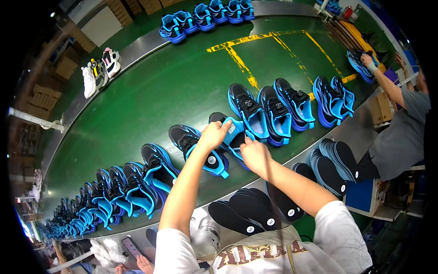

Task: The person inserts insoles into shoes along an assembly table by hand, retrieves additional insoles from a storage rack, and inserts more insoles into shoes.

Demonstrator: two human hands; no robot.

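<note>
A black and blue sneaker [235, 141] lies on the green belt in front of me, its opening toward me. My left hand [214, 136] pinches the light blue tongue, which is pulled up and shows a pale label. My right hand [256, 155] is closed on the collar at the other side of the opening. The inside looks dark, and part of the shoe is hidden by my hands. Just left of it sits another sneaker [186, 139] with a round white sticker visible inside. To the right, a sneaker [248, 109] stands close beside my right hand.
Black insoles [237, 212] lie along the near metal ledge, with more insole stacks [340, 160] to the right. A long row of sneakers [109, 192] runs down the belt's left. More sneakers [207, 17] stand on the far ledge. A co-worker [397, 114] handles a shoe at right.
</note>
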